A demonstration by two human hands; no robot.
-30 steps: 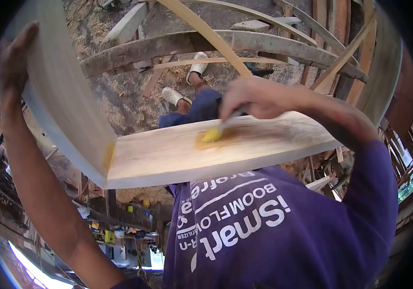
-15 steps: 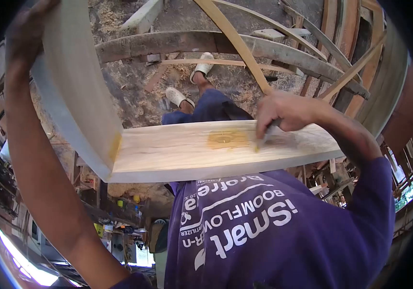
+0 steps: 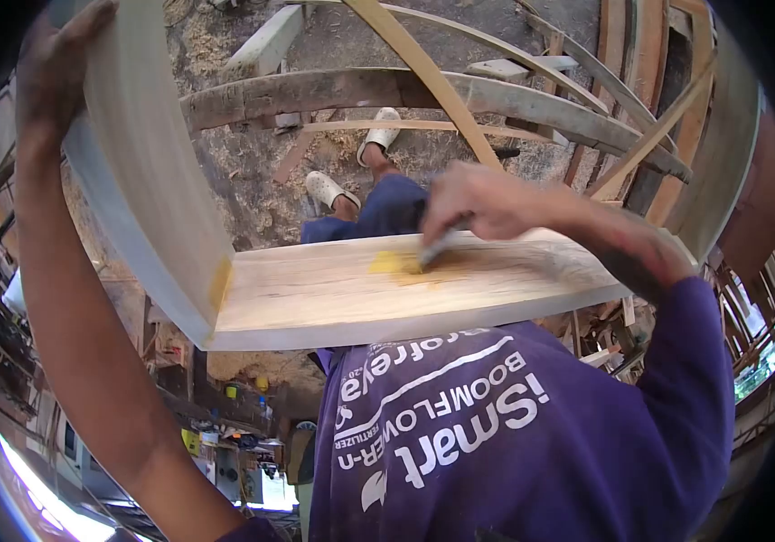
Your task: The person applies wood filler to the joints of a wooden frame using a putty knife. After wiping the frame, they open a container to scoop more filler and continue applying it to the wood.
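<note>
In the head view, my right hand [image 3: 487, 203] is closed around a small putty knife [image 3: 434, 250], partly hidden and blurred. Its tip presses on a yellow putty patch [image 3: 394, 263] on the pale wooden board [image 3: 315, 282] lying across my front. At the far upper left, my left hand [image 3: 57, 77] grips the edge of an upright board [image 3: 148, 135]. That board meets the lying one at a corner, where more yellow putty [image 3: 221, 282] shows along the joint. Another upright board [image 3: 722, 154] joins at the right end.
Beyond the boards, a curved timber [image 3: 342, 86] and a thin strip [image 3: 423, 68] cross above a floor [image 3: 225, 199] strewn with shavings. Planks [image 3: 627, 54] lean at upper right. My feet in clogs [image 3: 328, 191] stand behind the board. Cluttered shelves [image 3: 234, 443] are at lower left.
My right hand has moved left along the board with the putty knife, onto the yellow patch. Bright yellow putty now shows at the patch's left end. The left hand keeps its hold.
</note>
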